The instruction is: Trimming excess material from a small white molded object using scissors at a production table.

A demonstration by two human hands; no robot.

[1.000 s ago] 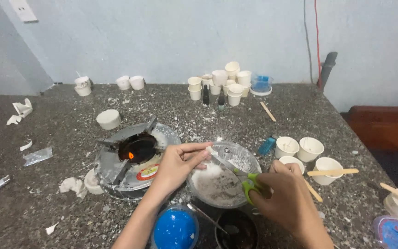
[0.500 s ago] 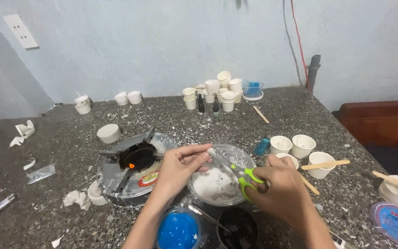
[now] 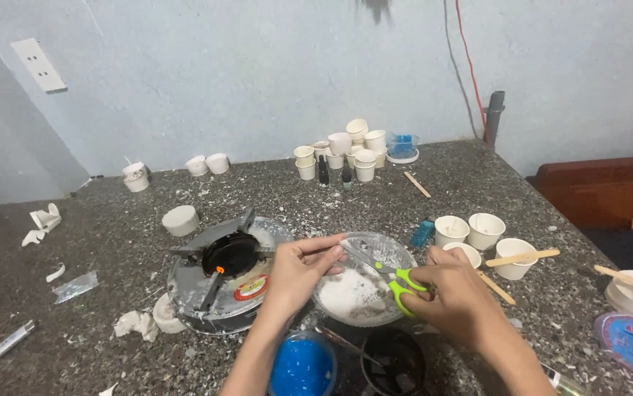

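My right hand (image 3: pixel 457 298) grips green-handled scissors (image 3: pixel 397 280) whose blades point left over a clear glass bowl (image 3: pixel 397 253) of white flakes. My left hand (image 3: pixel 300 271) pinches something small and pale at the bowl's left rim, right at the blade tips; what it is I cannot tell. Both hands hover just above the bowl. A small round burner (image 3: pixel 222 270) with a glowing orange spot sits directly left of my left hand.
A blue-filled cup (image 3: pixel 302 367) and a dark cup (image 3: pixel 397 363) stand near the front edge. Several white cups (image 3: pixel 486 229), some with wooden sticks (image 3: pixel 523 257), stand to the right; more cups (image 3: pixel 340 154) cluster at the back. White scraps (image 3: pixel 134 323) lie at the left.
The view has lifted slightly and shifted. My hands stay over the bowl, with the scissors still at the piece held by my left fingers.
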